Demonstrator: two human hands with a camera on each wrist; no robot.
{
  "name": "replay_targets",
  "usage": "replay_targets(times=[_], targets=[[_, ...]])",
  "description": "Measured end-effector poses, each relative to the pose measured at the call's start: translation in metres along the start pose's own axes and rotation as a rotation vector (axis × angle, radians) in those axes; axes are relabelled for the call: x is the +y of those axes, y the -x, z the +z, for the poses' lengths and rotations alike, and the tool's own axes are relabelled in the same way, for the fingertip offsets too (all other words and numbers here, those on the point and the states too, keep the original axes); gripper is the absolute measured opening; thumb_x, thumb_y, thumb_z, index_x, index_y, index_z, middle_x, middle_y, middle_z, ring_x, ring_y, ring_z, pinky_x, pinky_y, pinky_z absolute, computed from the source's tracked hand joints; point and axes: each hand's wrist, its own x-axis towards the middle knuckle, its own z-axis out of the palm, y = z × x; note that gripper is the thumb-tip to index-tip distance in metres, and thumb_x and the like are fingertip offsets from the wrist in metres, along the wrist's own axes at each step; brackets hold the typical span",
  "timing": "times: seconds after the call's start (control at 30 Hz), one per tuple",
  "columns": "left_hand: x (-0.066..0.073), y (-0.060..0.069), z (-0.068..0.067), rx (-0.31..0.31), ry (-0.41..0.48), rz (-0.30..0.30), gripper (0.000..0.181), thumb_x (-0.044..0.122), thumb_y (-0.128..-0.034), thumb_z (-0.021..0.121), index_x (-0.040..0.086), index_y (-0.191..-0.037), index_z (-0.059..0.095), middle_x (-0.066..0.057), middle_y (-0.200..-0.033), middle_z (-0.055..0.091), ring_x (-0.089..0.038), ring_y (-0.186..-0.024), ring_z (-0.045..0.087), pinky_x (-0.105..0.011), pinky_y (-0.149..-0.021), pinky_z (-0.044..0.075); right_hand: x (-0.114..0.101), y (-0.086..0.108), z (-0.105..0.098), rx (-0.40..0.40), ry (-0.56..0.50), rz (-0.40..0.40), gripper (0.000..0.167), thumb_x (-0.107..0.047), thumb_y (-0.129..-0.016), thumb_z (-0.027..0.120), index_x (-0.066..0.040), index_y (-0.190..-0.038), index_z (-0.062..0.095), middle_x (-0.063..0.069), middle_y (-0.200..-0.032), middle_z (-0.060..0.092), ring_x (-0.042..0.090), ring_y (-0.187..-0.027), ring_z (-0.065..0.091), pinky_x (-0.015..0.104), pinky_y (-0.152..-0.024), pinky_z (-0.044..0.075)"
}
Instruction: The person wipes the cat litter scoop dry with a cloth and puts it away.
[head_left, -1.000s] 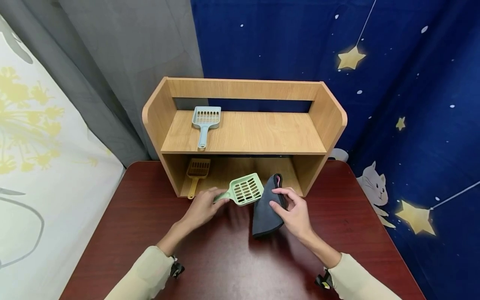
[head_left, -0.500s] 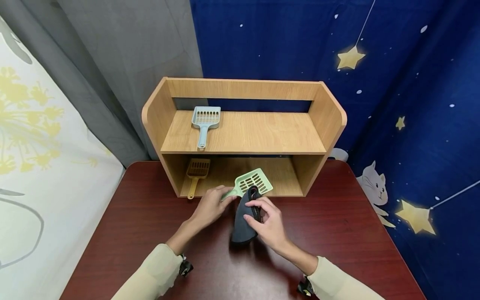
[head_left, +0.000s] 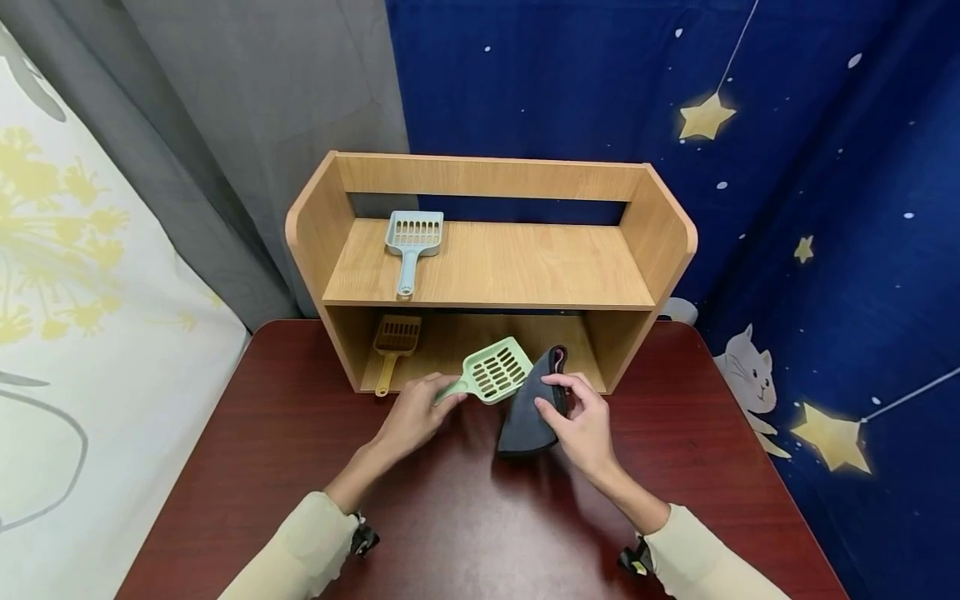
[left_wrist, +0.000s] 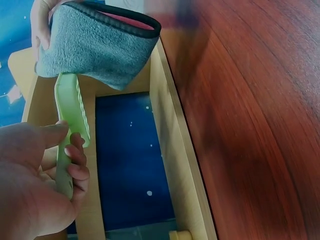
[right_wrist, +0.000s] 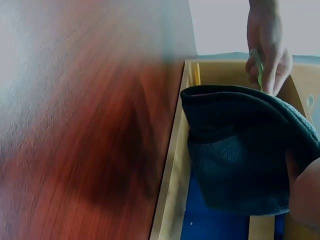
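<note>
My left hand (head_left: 414,413) holds a light green slotted litter scoop (head_left: 497,372) by its handle, above the table in front of the lower shelf. Its slotted pan points to the right and away. My right hand (head_left: 587,421) pinches a folded dark grey cloth (head_left: 527,417) with black edging and a bit of pink lining. The cloth hangs at the pan's right edge, and in the left wrist view the cloth (left_wrist: 100,47) covers the far end of the scoop (left_wrist: 71,105). In the right wrist view the cloth (right_wrist: 235,160) hides most of the scoop.
A two-tier wooden shelf (head_left: 495,262) stands at the back of the dark red table (head_left: 450,525). A light blue litter scoop (head_left: 408,260) lies on its upper tier at the left. Below it, a yellow-brown scoop (head_left: 387,372) rests on the lower tier. Curtains hang behind.
The cloth in my right hand swung left across the green scoop, then back to the right. My left hand shifted slightly right and away, then back a little with the scoop.
</note>
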Motion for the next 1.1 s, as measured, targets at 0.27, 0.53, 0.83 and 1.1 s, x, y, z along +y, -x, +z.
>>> replay_targets(times=[0.27, 0.53, 0.83, 1.1], targets=[[0.006, -0.002, 0.008, 0.023, -0.007, -0.043, 0.029, 0.011, -0.0976, 0.077, -0.005, -0.122, 0.075, -0.014, -0.104, 0.076, -0.017, -0.080, 0.064, -0.036, -0.074, 0.055, -0.003, 0.020, 0.030, -0.188, -0.080, -0.018, 0.033, 0.014, -0.082, 0.082, 0.002, -0.112, 0.075, 0.020, -0.108, 0.066, 0.014, -0.099, 0.068, 0.023, -0.080, 0.060], [0.008, -0.002, 0.010, 0.039, -0.002, -0.075, 0.031, 0.012, -0.0983, 0.076, -0.004, -0.124, 0.075, -0.016, -0.110, 0.076, -0.022, -0.088, 0.069, -0.042, -0.080, 0.056, -0.002, 0.026, 0.036, -0.219, -0.091, -0.055, 0.033, 0.014, -0.083, 0.081, 0.002, -0.113, 0.075, 0.020, -0.106, 0.066, 0.012, -0.100, 0.067, 0.022, -0.079, 0.059], [0.003, 0.002, 0.008, 0.035, 0.004, -0.090, 0.030, 0.011, -0.0964, 0.078, -0.004, -0.122, 0.075, -0.014, -0.105, 0.076, -0.019, -0.082, 0.064, -0.038, -0.076, 0.055, 0.002, 0.008, -0.002, -0.097, -0.003, 0.045, 0.032, 0.013, -0.084, 0.082, 0.003, -0.114, 0.075, 0.020, -0.108, 0.066, 0.010, -0.092, 0.065, 0.018, -0.072, 0.057], [-0.003, 0.001, 0.012, 0.059, 0.014, -0.119, 0.031, 0.009, -0.0955, 0.078, -0.006, -0.122, 0.075, -0.015, -0.104, 0.075, -0.018, -0.081, 0.063, -0.039, -0.075, 0.055, 0.005, -0.003, -0.035, -0.145, 0.026, 0.048, 0.033, 0.015, -0.085, 0.080, 0.006, -0.116, 0.073, 0.024, -0.110, 0.065, 0.009, -0.092, 0.064, 0.020, -0.071, 0.059]])
